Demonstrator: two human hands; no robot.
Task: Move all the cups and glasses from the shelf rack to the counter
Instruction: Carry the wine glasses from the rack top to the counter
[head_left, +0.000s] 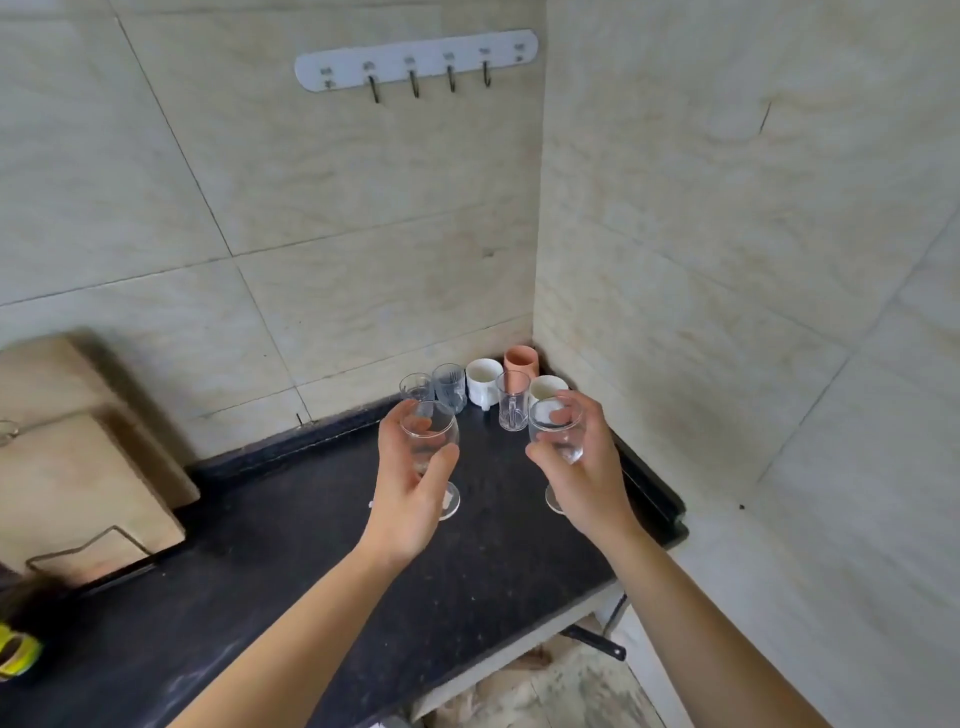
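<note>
My left hand (410, 491) grips a clear stemmed glass (431, 434) by its bowl, held above the black counter (270, 597). My right hand (582, 467) grips a second stemmed glass (556, 436) the same way, its foot just showing below the hand. Behind them, in the counter's corner, stand two small clear glasses (415, 387) (449, 384), a clear glass mug (513, 408), two white cups (483, 379) (548, 387) and a terracotta cup (520, 364). The shelf rack is out of view.
Tiled walls close the corner at the back and right. A white hook strip (415, 62) hangs on the back wall. Wooden boards (78, 467) in a wire holder lean at the left. A yellow-green object (15, 649) lies at the left edge. The counter's front edge drops off to the floor.
</note>
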